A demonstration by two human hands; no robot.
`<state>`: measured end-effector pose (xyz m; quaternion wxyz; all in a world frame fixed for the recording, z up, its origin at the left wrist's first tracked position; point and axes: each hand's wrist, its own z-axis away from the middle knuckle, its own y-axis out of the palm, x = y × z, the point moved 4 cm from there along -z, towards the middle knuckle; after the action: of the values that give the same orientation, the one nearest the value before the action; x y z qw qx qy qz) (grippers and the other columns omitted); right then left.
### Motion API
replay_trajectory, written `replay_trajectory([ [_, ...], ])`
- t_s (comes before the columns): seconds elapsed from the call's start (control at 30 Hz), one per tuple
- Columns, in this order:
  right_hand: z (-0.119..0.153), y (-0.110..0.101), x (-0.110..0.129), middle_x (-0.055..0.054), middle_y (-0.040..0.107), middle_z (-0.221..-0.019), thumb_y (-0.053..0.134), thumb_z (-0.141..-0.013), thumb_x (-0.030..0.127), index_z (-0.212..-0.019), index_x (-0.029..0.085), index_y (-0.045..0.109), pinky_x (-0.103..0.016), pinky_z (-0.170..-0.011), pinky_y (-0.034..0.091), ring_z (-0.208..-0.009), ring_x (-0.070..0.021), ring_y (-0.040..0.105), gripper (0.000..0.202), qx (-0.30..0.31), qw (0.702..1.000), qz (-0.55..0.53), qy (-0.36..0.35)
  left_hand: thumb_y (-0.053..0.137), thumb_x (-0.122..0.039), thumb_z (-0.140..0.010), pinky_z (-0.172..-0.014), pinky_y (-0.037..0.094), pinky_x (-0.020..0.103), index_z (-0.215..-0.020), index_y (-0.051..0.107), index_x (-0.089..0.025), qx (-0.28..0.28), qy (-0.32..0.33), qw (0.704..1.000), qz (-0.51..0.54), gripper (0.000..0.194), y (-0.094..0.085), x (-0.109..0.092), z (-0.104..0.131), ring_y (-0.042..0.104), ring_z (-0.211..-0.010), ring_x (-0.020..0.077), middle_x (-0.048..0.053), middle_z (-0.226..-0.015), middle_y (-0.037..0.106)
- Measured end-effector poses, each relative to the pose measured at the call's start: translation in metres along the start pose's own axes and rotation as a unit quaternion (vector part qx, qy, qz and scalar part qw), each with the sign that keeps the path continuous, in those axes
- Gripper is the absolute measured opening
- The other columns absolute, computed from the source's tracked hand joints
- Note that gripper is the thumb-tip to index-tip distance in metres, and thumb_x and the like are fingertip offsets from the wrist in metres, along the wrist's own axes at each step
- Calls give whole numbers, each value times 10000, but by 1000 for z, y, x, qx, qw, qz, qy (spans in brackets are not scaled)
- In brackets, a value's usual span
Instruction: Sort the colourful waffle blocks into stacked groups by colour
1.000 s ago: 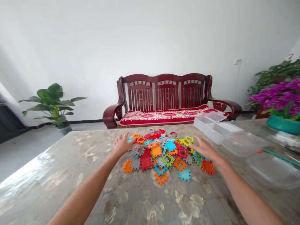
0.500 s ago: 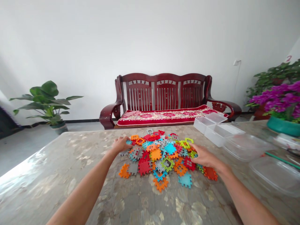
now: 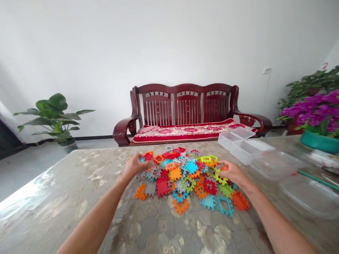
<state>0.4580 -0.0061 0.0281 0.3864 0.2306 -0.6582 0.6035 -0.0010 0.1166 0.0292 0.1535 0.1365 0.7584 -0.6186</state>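
A heap of toothed plastic interlocking tiles (image 3: 175, 173) lies on the table, in orange, red, grey, blue and lime green; some are solid, others have window-like cutouts. At its back left edge rests my left hand (image 3: 134, 165), thumb and fingers apart, beside a blue tile (image 3: 142, 159) and an orange-and-red one. My right hand (image 3: 233, 173) is at the heap's right side, with thumb and forefinger spread around a small orange piece (image 3: 224, 167). Lime green tiles (image 3: 221, 178) lie by its fingertips. Nearer me are a blue frame tile (image 3: 225, 206) and an orange-red tile (image 3: 240, 201).
Clear plastic boxes (image 3: 247, 150) and transparent lids (image 3: 308, 195) stand to the right, beside a green stick (image 3: 319, 179) and a teal pot of purple flowers (image 3: 319, 141). Past the patterned table (image 3: 79, 190) is a dark red wooden bench (image 3: 188, 106). A potted plant (image 3: 58, 120) stands left.
Tiles on the right have shifted and spread: a blue frame tile and a green one now show near the right hand. Orange-and-red tiles by my left hand have moved slightly. Both hands remain at the heap.
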Motion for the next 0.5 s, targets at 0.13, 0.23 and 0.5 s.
replay_trajectory([
  [0.13, 2, -4, 10, 67, 566, -532, 671, -601, 278, -1025, 189, 669, -231, -495, 383, -493, -121, 496, 433, -5, 998, -61, -3, 651, -494, -714, -893, 464, 334, -1020, 614, -207, -15, 19, 996, 86, 422, -7, -14, 1, 662, -1018, 247, 78, -1075, 724],
  [0.23, 0, -5, 27, 48, 612, -580, 666, -598, 270, -1011, 188, 657, -235, -518, 418, -532, -134, 549, 421, -8, 995, -95, 0, 675, -506, -700, -887, 471, 344, -1002, 628, -217, -27, 57, 991, 118, 421, -13, -38, 7, 665, -989, 239, 56, -1042, 725],
  [0.5, -13, 23, 98, -53, 722, -916, 721, -669, 354, -1158, 161, 628, -307, -764, 549, -834, -205, 681, 534, 22, 981, -164, -103, 712, -422, -704, -981, 462, 387, -1134, 640, -210, 17, 158, 967, 200, 485, -4, -104, 30, 632, -1086, 248, 89, -1162, 701],
])
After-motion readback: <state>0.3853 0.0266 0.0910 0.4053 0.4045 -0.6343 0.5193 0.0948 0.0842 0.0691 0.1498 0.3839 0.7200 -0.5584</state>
